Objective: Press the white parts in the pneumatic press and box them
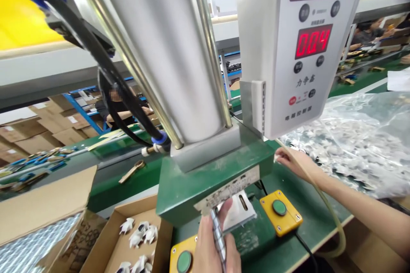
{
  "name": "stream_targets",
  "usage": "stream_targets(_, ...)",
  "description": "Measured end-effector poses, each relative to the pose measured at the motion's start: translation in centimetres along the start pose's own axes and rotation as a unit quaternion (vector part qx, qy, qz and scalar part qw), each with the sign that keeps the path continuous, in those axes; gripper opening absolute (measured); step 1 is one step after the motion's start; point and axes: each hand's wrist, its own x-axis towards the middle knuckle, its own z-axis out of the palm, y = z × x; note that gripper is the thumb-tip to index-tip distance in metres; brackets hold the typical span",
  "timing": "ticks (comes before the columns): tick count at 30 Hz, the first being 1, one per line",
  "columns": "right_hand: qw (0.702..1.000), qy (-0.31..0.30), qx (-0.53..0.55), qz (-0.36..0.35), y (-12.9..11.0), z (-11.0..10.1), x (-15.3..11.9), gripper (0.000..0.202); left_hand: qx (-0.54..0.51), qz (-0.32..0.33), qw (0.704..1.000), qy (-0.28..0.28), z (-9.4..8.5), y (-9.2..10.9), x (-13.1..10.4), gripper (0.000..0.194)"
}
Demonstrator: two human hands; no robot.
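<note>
My left hand [214, 245] grips a slim ribbed metal tool [218, 234] at the bottom centre, its tip up against the metal fixture plate [238, 210] under the green press frame [205, 181]. My right hand [296, 162] reaches to the right behind the press, fingers pinched on a small white part [275, 158] next to a clear plastic bag of white parts [358, 136]. Two yellow boxes with green push buttons [279, 207] [184, 261] flank the fixture.
The press cylinder [166, 47] and a control box with red digit displays [309, 30] fill the upper view. A cardboard box [128, 239] holding several white parts sits lower left. A green conveyor [105, 153], stacked cartons and other seated workers are behind.
</note>
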Motion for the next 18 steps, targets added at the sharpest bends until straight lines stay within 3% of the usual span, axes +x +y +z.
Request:
stream_targets(4,0.996,0.073,-0.03,0.048,-1.9,-4.9,-2.0,0.039,-0.002,-0.023,0.999,-0.032,2.4,1.9,-0.2,0.044)
stream_targets(6,0.991,0.108,-0.054,0.051,-3.7,-6.9,-4.2,0.04,-0.002,-0.019,0.999,-0.033,2.9,2.5,-0.5,0.042)
stream_targets(8,0.991,0.11,-0.073,0.014,-6.1,-7.5,-6.5,0.035,0.003,-0.013,0.999,-0.035,2.9,2.8,-0.6,0.042)
stream_targets(10,0.995,0.059,-0.063,-0.056,-8.7,-6.7,-8.2,0.029,0.009,-0.006,0.999,-0.037,2.8,2.8,-0.7,0.043)
stream_targets(12,0.991,-0.016,-0.033,-0.131,-11.2,-4.4,-8.8,0.027,0.022,0.001,0.999,-0.033,2.7,2.8,-0.8,0.043)
stream_targets(14,0.976,-0.073,-0.01,-0.203,-13.1,-1.6,-8.4,0.03,0.028,0.011,0.999,-0.012,2.5,2.8,-1.0,0.045)
stream_targets(18,0.939,-0.116,-0.054,-0.318,-15.0,3.4,-6.4,0.041,-0.032,0.027,0.998,0.054,0.8,2.9,-1.7,0.052)
